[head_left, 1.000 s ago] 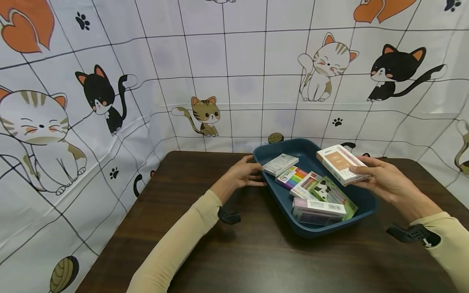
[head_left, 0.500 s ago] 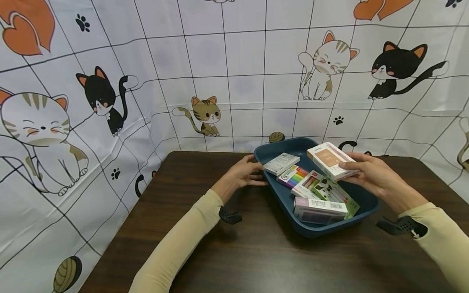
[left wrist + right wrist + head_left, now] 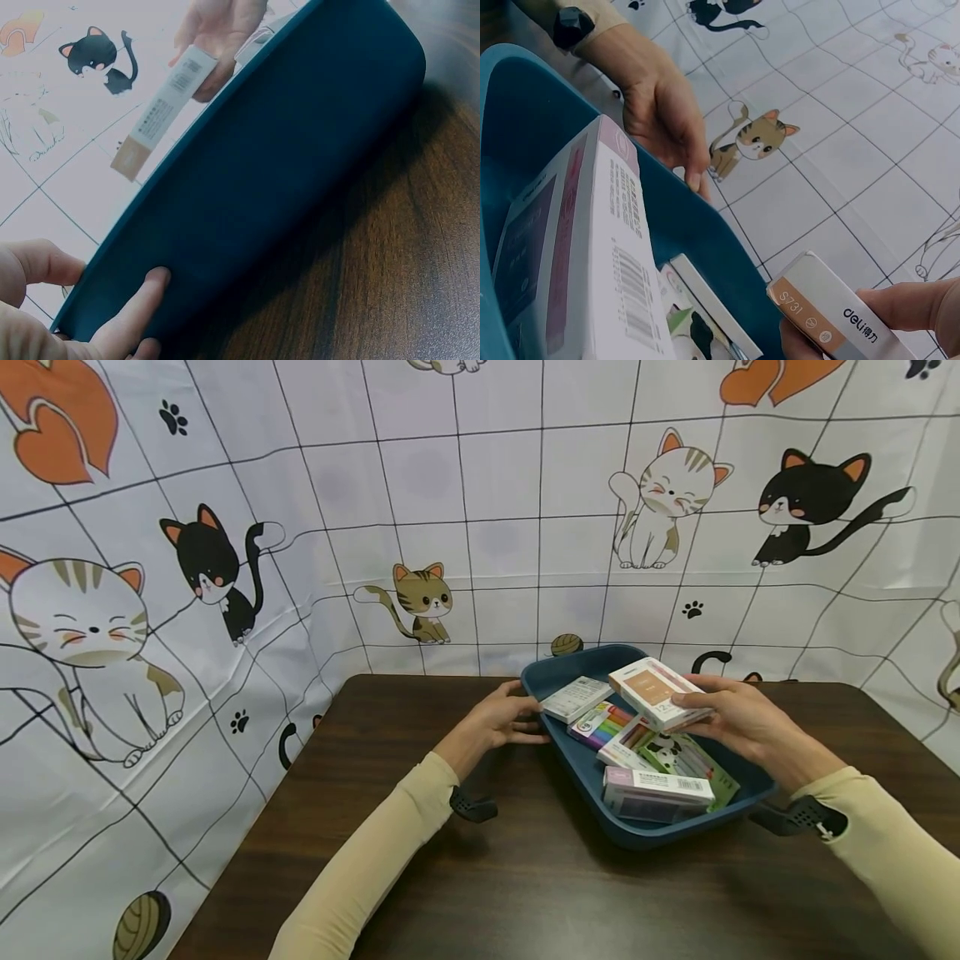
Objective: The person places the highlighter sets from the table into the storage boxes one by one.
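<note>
A blue plastic bin stands tilted askew to me on the dark table. My left hand grips its left rim; in the left wrist view the thumb is over the rim and the fingers lie against the outer wall. Above the bin, my right hand pinches a white and tan box marked "deli S731" in the right wrist view. Below it inside the bin lie a white box, a rainbow-striped box, a green panda pack and a pinkish box.
The brown wooden table reaches out in front of and on both sides of the bin. Behind it hangs a white cloth with a grid and cartoon cats.
My right hand has carried the white and tan box leftward, from over the bin's right side to above its middle. The left hand has kept its grip on the rim.
</note>
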A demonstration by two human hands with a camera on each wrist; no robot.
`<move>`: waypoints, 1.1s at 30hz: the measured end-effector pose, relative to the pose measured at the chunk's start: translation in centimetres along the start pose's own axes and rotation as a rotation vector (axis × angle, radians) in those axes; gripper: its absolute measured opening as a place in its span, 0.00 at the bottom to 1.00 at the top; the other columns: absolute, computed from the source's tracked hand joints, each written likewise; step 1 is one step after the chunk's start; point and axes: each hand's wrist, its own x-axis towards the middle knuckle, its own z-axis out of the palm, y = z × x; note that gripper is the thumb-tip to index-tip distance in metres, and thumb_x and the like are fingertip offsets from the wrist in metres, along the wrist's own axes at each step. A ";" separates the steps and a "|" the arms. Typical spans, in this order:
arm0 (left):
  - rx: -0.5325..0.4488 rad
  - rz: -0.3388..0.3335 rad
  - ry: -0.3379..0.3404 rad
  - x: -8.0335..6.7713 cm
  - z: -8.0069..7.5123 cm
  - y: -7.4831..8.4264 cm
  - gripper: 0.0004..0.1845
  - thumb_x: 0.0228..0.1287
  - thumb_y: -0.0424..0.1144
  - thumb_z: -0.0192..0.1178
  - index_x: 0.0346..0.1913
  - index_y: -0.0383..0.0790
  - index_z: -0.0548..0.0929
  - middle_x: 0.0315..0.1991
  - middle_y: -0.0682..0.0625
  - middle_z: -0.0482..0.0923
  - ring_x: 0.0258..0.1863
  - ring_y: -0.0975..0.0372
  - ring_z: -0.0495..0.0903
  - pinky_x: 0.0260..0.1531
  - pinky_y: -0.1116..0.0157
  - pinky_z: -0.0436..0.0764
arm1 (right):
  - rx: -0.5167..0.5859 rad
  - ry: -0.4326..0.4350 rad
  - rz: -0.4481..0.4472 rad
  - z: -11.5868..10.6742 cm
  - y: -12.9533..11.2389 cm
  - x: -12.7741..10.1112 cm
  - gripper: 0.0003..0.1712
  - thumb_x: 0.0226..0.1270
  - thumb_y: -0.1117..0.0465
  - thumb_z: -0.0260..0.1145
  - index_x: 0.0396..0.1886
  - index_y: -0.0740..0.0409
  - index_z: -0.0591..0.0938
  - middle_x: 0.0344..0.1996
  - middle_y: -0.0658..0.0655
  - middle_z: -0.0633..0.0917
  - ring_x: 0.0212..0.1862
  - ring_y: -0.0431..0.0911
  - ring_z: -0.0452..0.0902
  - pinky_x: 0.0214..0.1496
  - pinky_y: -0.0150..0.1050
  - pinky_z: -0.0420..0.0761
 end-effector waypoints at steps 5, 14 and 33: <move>-0.004 0.000 -0.002 0.1 -0.1 0.0 0.43 0.66 0.23 0.62 0.79 0.52 0.58 0.57 0.34 0.71 0.56 0.41 0.77 0.39 0.44 0.86 | -0.014 -0.007 0.006 0.8 0.0 0.3 0.53 0.75 0.63 0.66 0.83 0.58 0.39 0.74 0.70 0.50 0.69 0.59 0.60 0.67 0.52 0.70; -0.010 0.000 -0.016 0.1 -0.2 -0.1 0.45 0.65 0.24 0.64 0.79 0.53 0.57 0.57 0.33 0.71 0.56 0.40 0.77 0.39 0.43 0.86 | 0.065 -0.011 0.045 1.6 -0.5 0.4 0.52 0.76 0.65 0.64 0.84 0.56 0.38 0.77 0.70 0.46 0.73 0.61 0.55 0.67 0.52 0.70; 0.011 0.009 -0.027 0.1 -0.2 -0.1 0.45 0.67 0.24 0.62 0.81 0.52 0.54 0.57 0.33 0.71 0.53 0.41 0.79 0.40 0.44 0.86 | -0.041 -0.057 -0.029 2.7 -0.4 0.7 0.43 0.78 0.63 0.62 0.82 0.63 0.49 0.77 0.70 0.50 0.75 0.63 0.52 0.71 0.57 0.64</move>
